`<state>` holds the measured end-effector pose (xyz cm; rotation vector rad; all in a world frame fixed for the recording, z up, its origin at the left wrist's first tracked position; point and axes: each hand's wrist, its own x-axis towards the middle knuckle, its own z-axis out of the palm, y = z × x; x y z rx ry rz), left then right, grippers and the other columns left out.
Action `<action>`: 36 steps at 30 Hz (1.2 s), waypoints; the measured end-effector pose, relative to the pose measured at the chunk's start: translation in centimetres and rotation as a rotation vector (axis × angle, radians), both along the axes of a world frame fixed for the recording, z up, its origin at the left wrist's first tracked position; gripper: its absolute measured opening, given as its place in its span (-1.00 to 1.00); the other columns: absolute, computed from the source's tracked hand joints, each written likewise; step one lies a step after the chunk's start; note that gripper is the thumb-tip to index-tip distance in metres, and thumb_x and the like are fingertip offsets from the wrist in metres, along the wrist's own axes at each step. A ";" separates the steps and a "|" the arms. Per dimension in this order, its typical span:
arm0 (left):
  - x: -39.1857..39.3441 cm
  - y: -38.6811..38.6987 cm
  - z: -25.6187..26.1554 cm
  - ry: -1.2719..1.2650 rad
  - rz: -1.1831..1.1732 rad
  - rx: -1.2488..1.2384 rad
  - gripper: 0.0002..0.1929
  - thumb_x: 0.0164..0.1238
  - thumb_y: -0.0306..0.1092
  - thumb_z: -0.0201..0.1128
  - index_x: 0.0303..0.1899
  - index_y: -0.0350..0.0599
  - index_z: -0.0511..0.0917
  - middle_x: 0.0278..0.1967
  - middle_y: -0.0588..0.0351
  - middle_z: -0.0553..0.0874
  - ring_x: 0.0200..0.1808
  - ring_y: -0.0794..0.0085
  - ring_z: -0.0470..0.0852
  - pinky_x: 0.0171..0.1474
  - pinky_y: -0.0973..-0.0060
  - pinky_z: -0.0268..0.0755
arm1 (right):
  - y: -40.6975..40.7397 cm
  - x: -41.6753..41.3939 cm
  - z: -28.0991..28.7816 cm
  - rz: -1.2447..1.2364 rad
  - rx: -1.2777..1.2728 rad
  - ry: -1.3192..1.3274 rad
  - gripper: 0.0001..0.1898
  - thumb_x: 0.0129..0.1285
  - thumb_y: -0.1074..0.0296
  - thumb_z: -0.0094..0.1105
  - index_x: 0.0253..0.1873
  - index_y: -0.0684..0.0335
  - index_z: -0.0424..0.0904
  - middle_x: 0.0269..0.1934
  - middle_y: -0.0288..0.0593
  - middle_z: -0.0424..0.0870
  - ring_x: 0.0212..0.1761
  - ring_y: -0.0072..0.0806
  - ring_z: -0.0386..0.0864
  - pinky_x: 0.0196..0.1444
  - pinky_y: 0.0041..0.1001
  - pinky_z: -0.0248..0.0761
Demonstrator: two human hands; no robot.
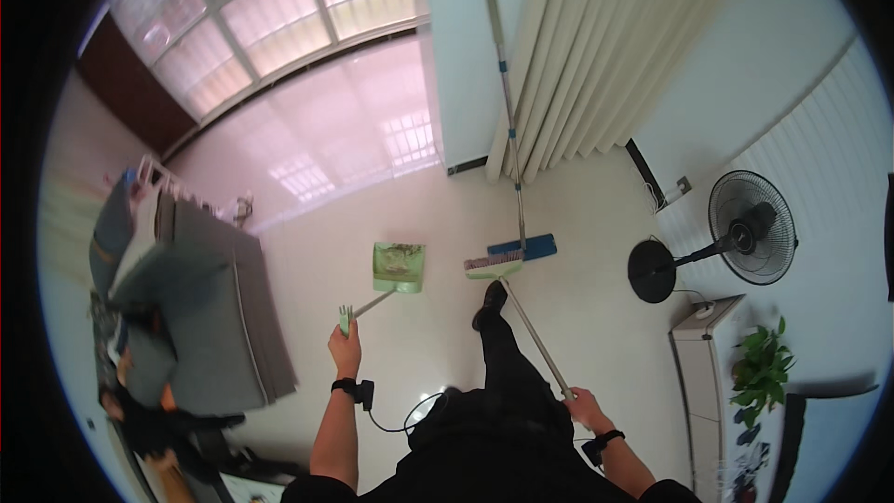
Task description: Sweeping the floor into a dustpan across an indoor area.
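Note:
My left hand point(345, 349) grips the top of a green long-handled dustpan point(399, 269), whose pan stands on the pale floor and holds dark debris. My right hand point(585, 409) is closed around the metal handle of a broom point(494, 267) with a green head and purplish bristles. The broom head lies beside a blue flat mop point(540, 247), partly overlapping it in view. The mop's pole rises towards the wall and beige curtain. Between the two tools, one of my black shoes point(491, 304) stands just below the broom head.
A grey sofa point(202, 321) stands at left, with another person point(154, 426) near its lower end. A standing fan point(751, 227), a white cabinet point(700, 377) and a potted plant point(763, 367) are at right. Beige curtains point(594, 63) and windows point(272, 14) lie ahead.

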<state>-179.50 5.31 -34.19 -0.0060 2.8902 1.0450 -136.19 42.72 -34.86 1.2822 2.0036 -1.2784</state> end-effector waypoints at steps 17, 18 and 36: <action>-29.9 32.2 -0.6 -0.404 -0.034 0.242 -0.58 0.45 -0.05 0.22 -0.44 -0.26 0.54 -0.63 0.15 0.52 -0.55 0.49 0.54 -0.47 0.41 0.38 | 20.2 -44.9 0.9 -0.458 -0.786 0.088 -0.70 0.31 0.10 0.22 -0.25 0.27 0.53 -0.57 -0.26 0.54 -0.65 -0.52 0.48 -0.58 -0.48 0.36; -31.9 33.1 -1.0 -0.418 -0.045 0.242 -0.58 0.45 -0.05 0.22 -0.44 -0.26 0.54 -0.63 0.15 0.52 -0.55 0.49 0.54 -0.47 0.41 0.38 | 20.6 -47.0 0.9 -0.541 -0.816 0.077 -0.72 0.31 0.11 0.22 -0.25 0.23 0.53 -0.57 -0.29 0.53 -0.65 -0.55 0.47 -0.58 -0.50 0.36; -50.2 37.2 -5.5 -1.177 -0.794 0.277 -0.64 0.39 -0.11 0.28 -0.08 -0.27 0.57 -0.29 0.10 0.69 -0.24 0.44 0.65 -0.12 0.47 0.51 | 21.0 -69.0 5.9 -1.144 -1.075 0.266 -0.75 0.43 0.13 0.03 -0.20 0.21 0.46 -0.55 -0.34 0.50 -0.61 -0.52 0.46 -0.50 -0.52 0.38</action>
